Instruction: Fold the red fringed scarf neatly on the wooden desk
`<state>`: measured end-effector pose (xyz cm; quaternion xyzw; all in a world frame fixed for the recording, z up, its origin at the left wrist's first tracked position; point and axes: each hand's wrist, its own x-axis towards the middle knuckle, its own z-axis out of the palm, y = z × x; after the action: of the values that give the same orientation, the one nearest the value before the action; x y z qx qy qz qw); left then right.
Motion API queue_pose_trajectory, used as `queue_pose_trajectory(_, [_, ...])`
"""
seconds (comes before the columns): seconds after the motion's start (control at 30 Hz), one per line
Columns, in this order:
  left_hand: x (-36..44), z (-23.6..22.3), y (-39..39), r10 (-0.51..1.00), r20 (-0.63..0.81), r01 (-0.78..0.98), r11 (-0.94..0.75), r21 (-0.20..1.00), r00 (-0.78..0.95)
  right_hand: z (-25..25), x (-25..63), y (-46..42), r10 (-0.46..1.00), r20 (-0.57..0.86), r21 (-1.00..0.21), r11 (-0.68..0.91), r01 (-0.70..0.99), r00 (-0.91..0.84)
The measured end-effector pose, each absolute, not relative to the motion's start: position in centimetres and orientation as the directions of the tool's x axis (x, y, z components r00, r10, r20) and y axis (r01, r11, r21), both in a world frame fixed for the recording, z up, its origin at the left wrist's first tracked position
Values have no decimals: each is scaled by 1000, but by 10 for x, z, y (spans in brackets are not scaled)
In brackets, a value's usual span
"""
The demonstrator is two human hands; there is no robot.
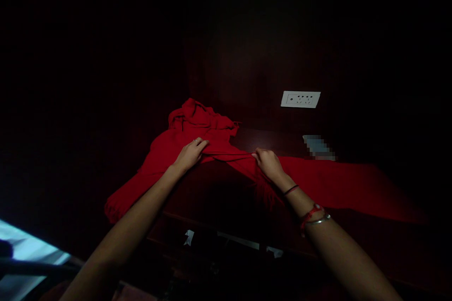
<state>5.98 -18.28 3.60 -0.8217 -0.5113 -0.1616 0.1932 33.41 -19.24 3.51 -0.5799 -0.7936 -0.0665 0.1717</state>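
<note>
A red fringed scarf lies across the dark table, stretched flat toward the right and bunched in a heap at the left. My left hand grips a fold of it near the heap, fingers closed. Farther right, my right hand pinches the same cloth, and the edge between both hands is drawn into a narrow taut strip. Fringe hangs just below my right wrist, which carries a dark band, a red bracelet and a silver bangle.
A white wall socket plate is set in the dark wall behind the table. A blurred-out flat rectangular object lies beyond the scarf at right. Pale scraps show below the table's front edge. Bright bluish material is at lower left.
</note>
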Motion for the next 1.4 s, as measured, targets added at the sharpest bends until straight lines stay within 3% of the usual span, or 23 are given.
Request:
queue_pose_trajectory(0.1, [64,48,-182,805,264,848,-503,-170,531,31,339,-188,927,269,-126,303,945,-262])
queue_pose_trajectory(0.17, [66,59,-185,809,183,829,-538,-155,559,32,337,-191,888,305,-104,389,915,-343])
queue_pose_trajectory(0.33, [68,83,-196,785,110,792,-602,-99,610,38,311,-205,693,441,18,629,778,-570])
queue_pose_trajectory(0.53, [51,90,-205,711,122,721,-686,-99,693,39,284,-201,657,418,68,666,743,-628])
queue_pose_trajectory(0.77, [14,86,-218,871,115,850,-427,-308,479,32,281,-205,650,458,-42,697,715,-606])
queue_pose_trajectory(1.0, [-3,63,-219,921,234,941,-266,-210,313,37,278,-217,737,387,-7,603,798,-554])
queue_pose_trajectory(1.13, [1,74,-223,908,342,955,-163,-247,243,40,279,-216,764,417,-35,554,832,-492])
queue_pose_trajectory(1.27, [10,76,-222,951,253,955,-102,-279,176,44,291,-207,801,469,-156,489,858,-372])
queue_pose_trajectory(1.4, [-6,70,-212,965,232,969,-66,-239,123,44,313,-194,869,420,-206,374,904,-264])
